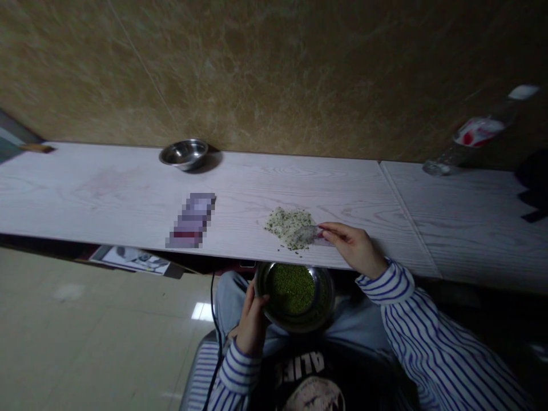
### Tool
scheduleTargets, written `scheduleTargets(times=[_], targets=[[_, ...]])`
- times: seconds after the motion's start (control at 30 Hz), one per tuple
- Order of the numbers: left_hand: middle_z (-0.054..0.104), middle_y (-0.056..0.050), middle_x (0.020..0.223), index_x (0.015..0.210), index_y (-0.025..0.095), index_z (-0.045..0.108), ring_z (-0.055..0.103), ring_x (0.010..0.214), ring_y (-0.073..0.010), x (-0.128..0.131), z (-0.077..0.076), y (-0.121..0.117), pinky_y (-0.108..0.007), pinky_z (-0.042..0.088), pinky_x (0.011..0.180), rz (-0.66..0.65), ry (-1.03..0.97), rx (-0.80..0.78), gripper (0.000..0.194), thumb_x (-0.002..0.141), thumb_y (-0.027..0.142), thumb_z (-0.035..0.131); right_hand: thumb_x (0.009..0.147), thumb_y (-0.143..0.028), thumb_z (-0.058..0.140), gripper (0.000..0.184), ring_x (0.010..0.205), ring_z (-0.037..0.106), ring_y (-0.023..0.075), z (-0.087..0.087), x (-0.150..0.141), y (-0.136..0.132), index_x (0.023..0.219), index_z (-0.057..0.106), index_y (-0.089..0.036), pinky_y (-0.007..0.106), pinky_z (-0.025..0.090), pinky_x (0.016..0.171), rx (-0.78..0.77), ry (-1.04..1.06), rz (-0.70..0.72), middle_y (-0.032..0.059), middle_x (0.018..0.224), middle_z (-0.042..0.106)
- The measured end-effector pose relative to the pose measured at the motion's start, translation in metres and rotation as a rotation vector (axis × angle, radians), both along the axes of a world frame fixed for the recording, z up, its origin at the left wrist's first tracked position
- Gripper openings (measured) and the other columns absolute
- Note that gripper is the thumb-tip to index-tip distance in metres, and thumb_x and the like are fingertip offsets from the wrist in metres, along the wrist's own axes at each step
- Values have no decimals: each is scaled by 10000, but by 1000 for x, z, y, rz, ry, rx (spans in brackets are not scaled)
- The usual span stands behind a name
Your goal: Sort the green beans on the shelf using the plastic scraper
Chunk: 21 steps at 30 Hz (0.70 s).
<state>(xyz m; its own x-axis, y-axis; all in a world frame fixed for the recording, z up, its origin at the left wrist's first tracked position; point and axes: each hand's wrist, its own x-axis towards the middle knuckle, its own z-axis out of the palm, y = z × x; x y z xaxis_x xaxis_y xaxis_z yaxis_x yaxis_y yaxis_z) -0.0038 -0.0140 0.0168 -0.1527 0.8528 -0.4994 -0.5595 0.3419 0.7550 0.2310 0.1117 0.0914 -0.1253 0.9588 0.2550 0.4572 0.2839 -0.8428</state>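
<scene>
My left hand (252, 317) grips the left rim of a steel bowl (327, 297), held over my lap just below the table's front edge. Small green beans (293, 288), which look like mung beans, fill its bottom. On the table lies a loose pile of white grains mixed with green beans (285, 222). My right hand (353, 245) is closed in a pinch at the right side of this pile. Between its fingers is what looks like a clear plastic spoon (305, 235), its bowl resting on the grains. A few beans lie scattered at the pile's front edge.
A second steel bowl (184, 155) stands near the wall, left of the pile. A blurred-out flat phone-like object (192, 220) lies near the front edge. To the right stands a clear bottle (477, 134); a dark object (535, 185) lies at the far right. A cable (214, 319) hangs by my leg.
</scene>
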Motion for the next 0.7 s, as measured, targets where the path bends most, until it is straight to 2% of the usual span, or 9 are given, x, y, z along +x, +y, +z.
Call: scheduleTargets(times=[0.13,0.3,0.43,0.6,0.7], targets=[[580,-85,1447,1398,257,515,488,1347,-335,0,3,0,-384,518,951,-11,6,-35,702,710,284,652,892,-320,611,259,963,755,245,-1,-3,-5,1062,782,-227,415,592,923,10,-37,17,74,1011,805],[608,-84,1397,1431,272,501,536,1281,-338,1,5,0,-409,538,919,-3,5,-56,732,714,282,646,905,-306,591,261,943,757,236,0,-4,-8,1068,781,-231,393,607,872,29,-77,39,71,1024,804],[626,-82,1377,1430,269,516,550,1264,-336,1,1,0,-401,539,913,3,-3,-60,728,717,278,658,910,-324,599,260,904,759,225,-1,-2,-12,1078,781,-244,369,615,832,23,-95,49,58,994,809],[630,-66,1394,1427,283,531,526,1312,-342,0,-5,-1,-388,542,901,10,35,-44,698,739,292,651,919,-330,595,266,940,756,234,-1,1,-14,1094,777,-246,393,603,899,13,-98,15,60,1006,808],[643,-67,1371,1449,282,505,580,1244,-334,0,-4,-2,-399,546,905,-21,66,-37,698,763,316,629,919,-342,596,259,941,758,237,-1,0,-15,1076,781,-254,394,609,891,9,-97,12,57,1015,807]])
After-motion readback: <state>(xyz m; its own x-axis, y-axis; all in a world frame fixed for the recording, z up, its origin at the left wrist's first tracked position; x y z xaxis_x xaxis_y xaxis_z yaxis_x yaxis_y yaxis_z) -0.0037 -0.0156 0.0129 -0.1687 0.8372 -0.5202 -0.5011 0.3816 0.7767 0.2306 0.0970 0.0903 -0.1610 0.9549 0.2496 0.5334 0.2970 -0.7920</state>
